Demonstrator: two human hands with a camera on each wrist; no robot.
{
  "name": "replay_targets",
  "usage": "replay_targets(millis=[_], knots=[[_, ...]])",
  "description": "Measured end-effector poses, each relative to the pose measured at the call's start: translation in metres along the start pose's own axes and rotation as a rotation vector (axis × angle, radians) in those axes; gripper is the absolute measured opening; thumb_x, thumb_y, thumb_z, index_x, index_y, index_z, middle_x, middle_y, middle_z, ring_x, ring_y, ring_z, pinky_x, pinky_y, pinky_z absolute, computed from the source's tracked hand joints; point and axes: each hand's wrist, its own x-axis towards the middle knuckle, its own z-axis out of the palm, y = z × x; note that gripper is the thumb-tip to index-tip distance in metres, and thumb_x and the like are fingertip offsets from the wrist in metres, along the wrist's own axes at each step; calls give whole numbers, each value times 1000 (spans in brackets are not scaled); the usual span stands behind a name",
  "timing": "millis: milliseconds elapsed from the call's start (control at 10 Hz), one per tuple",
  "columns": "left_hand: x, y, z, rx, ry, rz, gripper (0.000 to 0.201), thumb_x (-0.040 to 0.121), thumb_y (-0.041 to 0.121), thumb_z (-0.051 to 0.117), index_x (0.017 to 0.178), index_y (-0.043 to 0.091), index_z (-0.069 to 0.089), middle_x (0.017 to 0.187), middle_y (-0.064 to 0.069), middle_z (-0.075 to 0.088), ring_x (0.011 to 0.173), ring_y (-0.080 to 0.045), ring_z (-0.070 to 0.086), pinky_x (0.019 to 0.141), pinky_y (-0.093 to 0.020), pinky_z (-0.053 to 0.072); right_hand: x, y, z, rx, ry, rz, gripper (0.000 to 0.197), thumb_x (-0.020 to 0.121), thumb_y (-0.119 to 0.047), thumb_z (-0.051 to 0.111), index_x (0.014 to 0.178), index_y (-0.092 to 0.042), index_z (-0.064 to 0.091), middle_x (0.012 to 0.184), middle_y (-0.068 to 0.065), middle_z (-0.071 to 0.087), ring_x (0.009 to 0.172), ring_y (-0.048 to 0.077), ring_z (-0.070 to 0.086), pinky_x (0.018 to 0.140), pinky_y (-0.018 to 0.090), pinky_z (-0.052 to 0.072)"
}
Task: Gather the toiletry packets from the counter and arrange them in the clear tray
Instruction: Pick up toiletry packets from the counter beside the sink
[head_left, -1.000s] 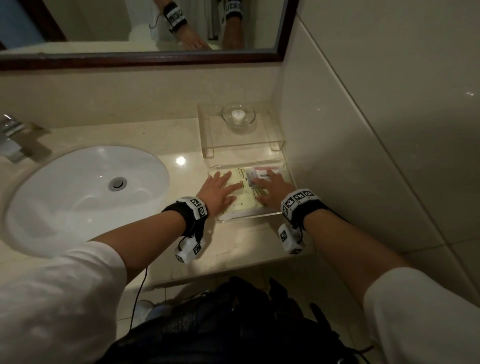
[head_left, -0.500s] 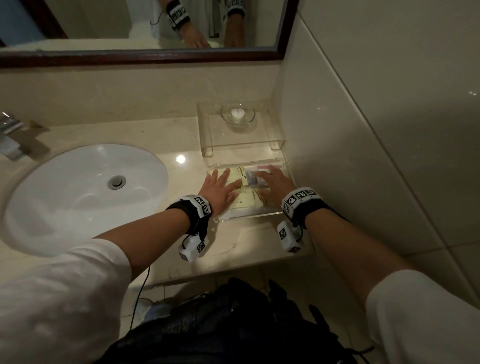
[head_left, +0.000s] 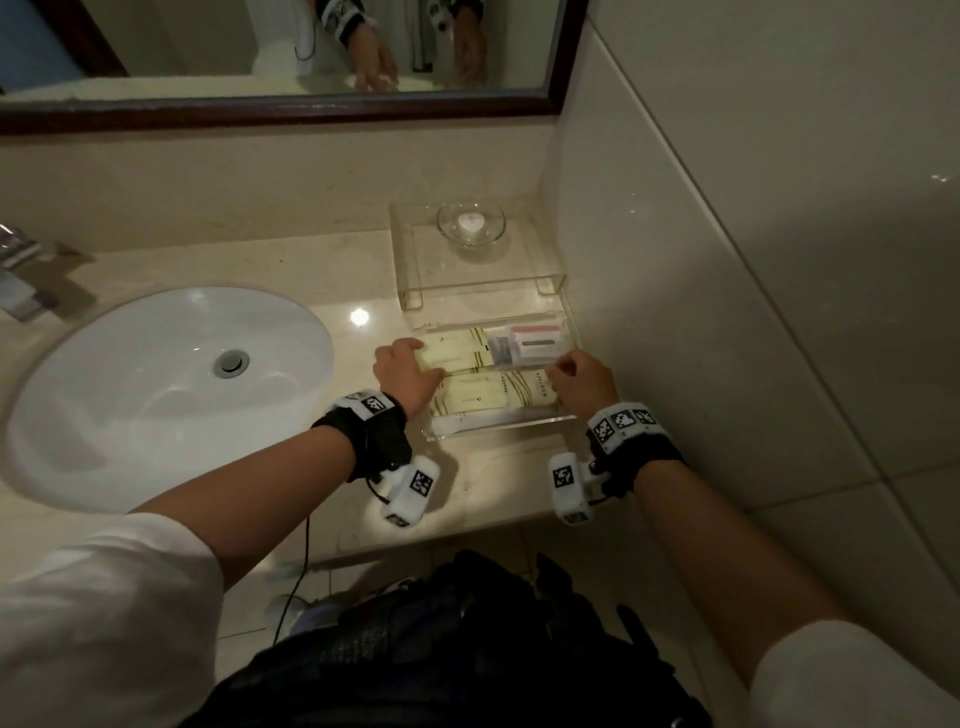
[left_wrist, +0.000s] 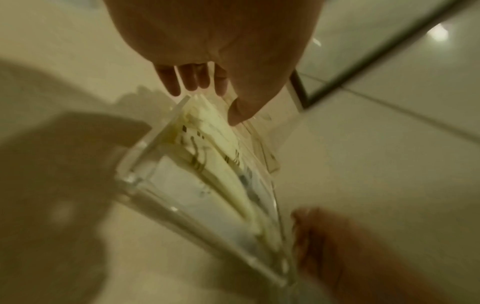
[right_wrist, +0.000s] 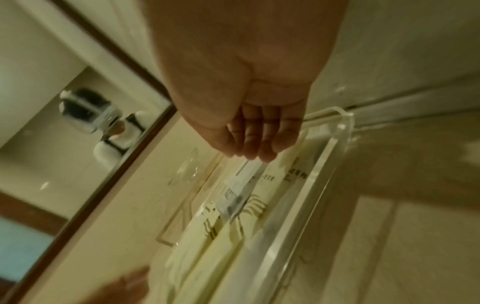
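While the beige stone tabletop (head_left: 322, 270) carries a white oval sink (head_left: 156, 395), the clear rectangular acrylic tray (head_left: 498, 423) sits right of that sink, filled with pale yellow flat toiletry packets (head_left: 475, 397). Left hand (head_left: 408, 376) presses the tray's left end, fingers curled; right hand (head_left: 584, 382) rests on its right end, grip unclear.

Beige marble worktop (head_left: 322, 265) with a white oval sink (head_left: 156, 384) sunk into it, drain (head_left: 231, 362) in the middle and a chrome tap (head_left: 15, 275) off at the left edge. Dark wood-framed mirror (head_left: 260, 109) runs along the back wall. Over in the right corner there's a little glass bowl (head_left: 471, 223) sitting on a clear acrylic stand (head_left: 415, 270), glossy wall tiles (head_left: 753, 234) right next to it.
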Motion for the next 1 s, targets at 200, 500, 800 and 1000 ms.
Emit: replay_targets(millis=[200,500,800,1000], knots=[[7,-3,-10,-585,-187,-535,15,85,14,61,82,9,47,77,-14,54,63,-26,55,52,-27,54,-8,3,-9,329,-71,480,30,94,-15,47,65,-8,50,42,4,49,40,17,46,38,17,32],[5,-17,-13,-561,-492,-694,33,99,19,32,71,11,46,42,-2,40,37,-16,36,45,-21,34,-37,10,-1,639,-226,732,14,95,-18,50,88,-7,54,66,8,43,33,15,44,36,16,34],[12,-26,-3,-123,-542,-455,29,97,8,43,69,15,47,77,-3,52,91,-23,53,104,-41,45,-43,1,1,865,-164,687,18,95,2,41,85,-1,56,78,15,59,58,25,55,38,23,50],[11,-25,4,-171,-493,-404,27,94,1,43,72,16,43,79,-8,53,89,-31,58,91,-53,52,-30,17,15,978,-67,709,25,93,6,39,111,2,56,90,20,62,63,29,59,41,25,51]])
